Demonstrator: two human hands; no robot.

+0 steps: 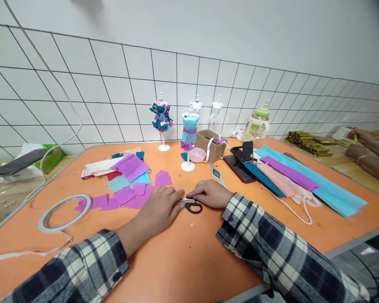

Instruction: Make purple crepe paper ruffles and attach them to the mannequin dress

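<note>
A small pair of scissors with black handles lies low over the orange table between my hands. My left hand has its thumb and fingers closed at the blade end. My right hand pinches the upper handle loop from the other side, and the lower loop shows free below it. Cut purple crepe paper pieces are spread just left of my left hand. Beyond both hands stands a small white dress form wrapped in light blue paper, with a purple band and a purple frill.
At left are a roll of white double-sided tape and a phone. Farther back stand a flower-covered dress form, a pink bowl, a cardboard box and a green-lidded bottle. Crepe strips lie right; another person's hands work beyond.
</note>
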